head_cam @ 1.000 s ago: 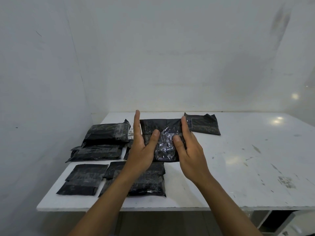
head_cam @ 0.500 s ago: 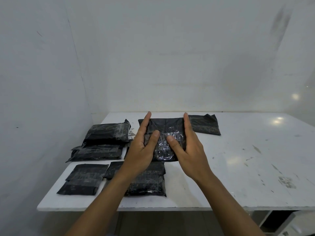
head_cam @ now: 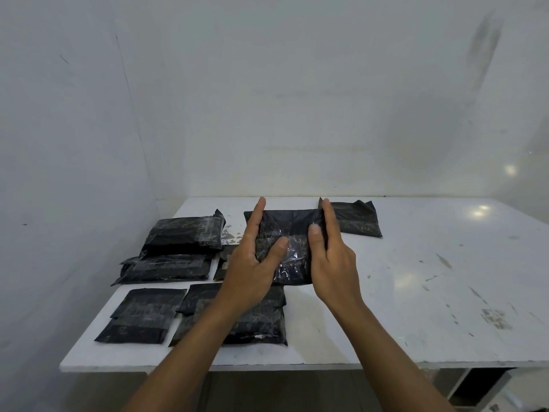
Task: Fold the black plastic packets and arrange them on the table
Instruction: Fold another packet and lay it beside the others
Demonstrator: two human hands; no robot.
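Note:
Both my hands hold one black plastic packet (head_cam: 292,233) just above the middle of the white table (head_cam: 416,292). My left hand (head_cam: 252,263) grips its left edge, thumb on the shiny front face, index finger stretched along the side. On the right edge my right hand (head_cam: 331,263) grips the same way, thumb on top. The packet's lower part is hidden behind my palms.
Other black packets lie on the left half: two at the back left (head_cam: 184,233) (head_cam: 166,269), a flat one at the front left (head_cam: 142,316), one (head_cam: 261,319) under my left wrist, one at the back (head_cam: 356,221). Walls close in behind and on the left.
My left hand has slid right and its index finger now leans in along the packet's edge. My right thumb has moved up the face. The packet sits narrower between my palms.

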